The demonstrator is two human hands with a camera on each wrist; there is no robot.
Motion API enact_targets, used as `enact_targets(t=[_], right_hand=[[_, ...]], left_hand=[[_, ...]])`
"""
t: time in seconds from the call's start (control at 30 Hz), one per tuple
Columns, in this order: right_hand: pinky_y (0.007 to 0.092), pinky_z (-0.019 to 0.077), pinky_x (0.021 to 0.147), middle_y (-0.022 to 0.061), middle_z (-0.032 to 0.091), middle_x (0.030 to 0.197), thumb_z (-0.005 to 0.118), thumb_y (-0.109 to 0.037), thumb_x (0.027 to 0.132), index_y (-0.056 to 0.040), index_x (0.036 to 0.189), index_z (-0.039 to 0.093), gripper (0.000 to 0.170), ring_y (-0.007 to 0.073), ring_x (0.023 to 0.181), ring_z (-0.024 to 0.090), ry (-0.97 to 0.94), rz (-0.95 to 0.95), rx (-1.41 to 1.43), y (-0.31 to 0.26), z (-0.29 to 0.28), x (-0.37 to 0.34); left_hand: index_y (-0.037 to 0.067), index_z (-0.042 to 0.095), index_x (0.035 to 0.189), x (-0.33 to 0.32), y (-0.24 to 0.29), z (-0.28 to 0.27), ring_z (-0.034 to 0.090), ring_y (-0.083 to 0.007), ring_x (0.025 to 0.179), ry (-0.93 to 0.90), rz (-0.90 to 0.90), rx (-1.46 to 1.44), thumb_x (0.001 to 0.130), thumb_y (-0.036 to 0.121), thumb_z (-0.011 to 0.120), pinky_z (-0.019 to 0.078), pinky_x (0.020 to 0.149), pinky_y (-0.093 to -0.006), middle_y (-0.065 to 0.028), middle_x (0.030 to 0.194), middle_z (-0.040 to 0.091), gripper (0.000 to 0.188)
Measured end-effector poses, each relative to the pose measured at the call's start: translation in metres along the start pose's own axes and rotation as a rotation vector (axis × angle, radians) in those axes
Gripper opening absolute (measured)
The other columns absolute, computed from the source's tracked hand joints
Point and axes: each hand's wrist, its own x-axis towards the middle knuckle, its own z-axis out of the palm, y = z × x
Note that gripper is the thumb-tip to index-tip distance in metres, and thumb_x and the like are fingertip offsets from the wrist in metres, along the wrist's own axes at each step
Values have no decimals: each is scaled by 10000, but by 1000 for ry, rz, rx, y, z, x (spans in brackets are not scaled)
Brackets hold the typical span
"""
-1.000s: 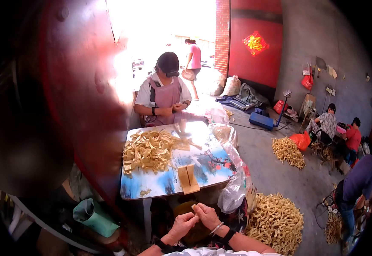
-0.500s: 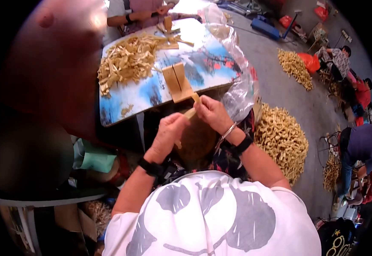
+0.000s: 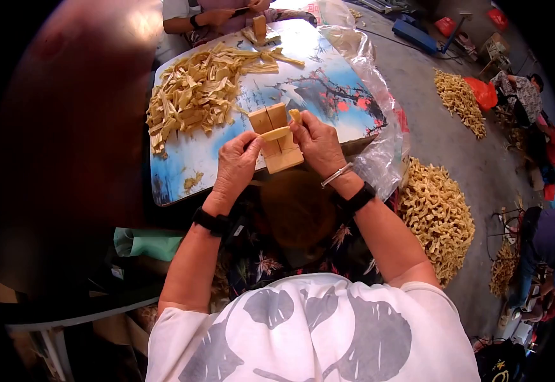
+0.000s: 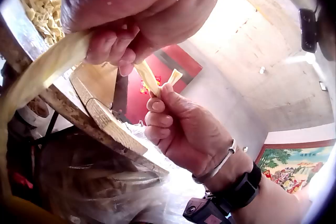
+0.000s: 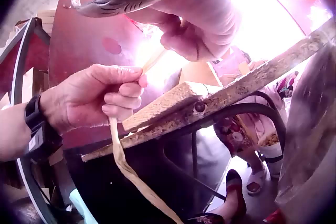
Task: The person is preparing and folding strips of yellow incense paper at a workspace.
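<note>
Holding 1 strip (image 3: 275, 134) between your 2 hands, in front of the slotted wooden stand (image 3: 288, 159) at the near edge of the bench (image 3: 204, 156); cannot tell whether it touches the wood. Strip is pale yellow, narrow, slightly bowed across the gap, streaked lengthwise. Your left hand (image 3: 236, 162): fingers curled in, strip pinched under the thumb. Long tail drops below that fist, creased and loosely twisted in the right wrist view. Your right hand (image 3: 319, 146): also curled, pinching near the other end; short stub pokes up past your thumb. Similar strips lie in a loose pile (image 3: 194, 95) on the bench, flat and tangled.

Writing: left wrist view has a wall picture (image 4: 294, 166) with characters along its top, too small to read. Gold marks on the red panel (image 4: 188, 66) behind cannot be made out. Pale label (image 5: 32, 143) on your left wrist device: illegible.
</note>
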Motion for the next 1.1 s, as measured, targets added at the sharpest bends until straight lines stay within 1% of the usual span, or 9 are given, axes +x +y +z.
enact_targets(t=[0.23, 0.5, 0.6, 0.73, 0.8, 0.83, 0.87, 0.9, 1.1], right_hand=[[488, 481, 645, 160, 648, 797, 603, -247, 939, -60, 932, 551, 194, 385, 765, 634, 75, -79, -254, 20, 18, 22], [446, 484, 650, 151, 639, 798, 616, -219, 915, -62, 918, 580, 161, 358, 774, 629, 38, -190, -439, 33, 19, 21], [439, 486, 668, 151, 638, 781, 587, -221, 920, -58, 907, 589, 164, 359, 783, 633, -60, -50, -335, 34, 0, 18], [426, 486, 662, 167, 610, 723, 505, -195, 947, -33, 885, 574, 186, 371, 734, 622, -222, 37, -69, 11, -31, -6], [405, 492, 610, 140, 606, 705, 506, -158, 938, -22, 880, 562, 157, 350, 674, 617, -168, -208, -226, 22, -34, -35], [372, 504, 590, 118, 627, 702, 516, -144, 949, -22, 910, 605, 156, 299, 633, 631, -121, -579, -397, 32, -35, -44], [325, 517, 607, 93, 652, 705, 540, -136, 951, -19, 934, 643, 156, 212, 633, 648, -226, 25, 67, 5, -35, -61], [298, 515, 607, 85, 659, 697, 568, -138, 943, -11, 938, 655, 154, 163, 626, 646, -323, 211, 73, 12, -26, -89], [343, 525, 654, 135, 676, 796, 650, -281, 925, -46, 1167, 642, 338, 261, 684, 661, -283, 170, -212, -8, -18, -103]], left_hand=[[6, 660, 876, 19, -17, 9, 453, -80, 584, 74, -33, -27, 927, 148, 639, 406, 541, -279, -13, 608, 515, 152], [9, 665, 862, 17, -30, 20, 502, -116, 553, 226, 50, 168, 932, 161, 615, 425, 539, -310, -41, 581, 542, 174], [4, 664, 886, 16, -30, 11, 510, -132, 535, 144, -53, 36, 969, 187, 555, 422, 518, -309, -31, 616, 556, 229], [12, 628, 976, -11, -5, -2, 454, -103, 553, -15, -392, -807, 1002, 214, 485, 398, 537, -242, 8, 707, 535, 249], [30, 623, 945, -28, -12, -2, 498, -114, 624, -44, -169, -689, 979, 202, 518, 421, 626, -256, -6, 693, 544, 204], [29, 624, 954, -37, -6, 2, 522, -122, 659, -22, -239, -754, 957, 177, 550, 426, 664, -254, -6, 702, 556, 165], [28, 627, 969, -48, 7, 3, 546, -105, 687, -27, -269, -764, 938, 137, 588, 421, 652, -232, -5, 757, 607, 119], [22, 639, 1001, -72, -14, 16, 578, -87, 739, -63, -296, -681, 929, 81, 603, 448, 685, -220, -8, 828, 648, 100], [-4, 662, 991, -99, 3, 39, 624, -59, 800, 3, -145, -486, 918, 37, 643, 507, 739, -212, -9, 863, 694, 86]])
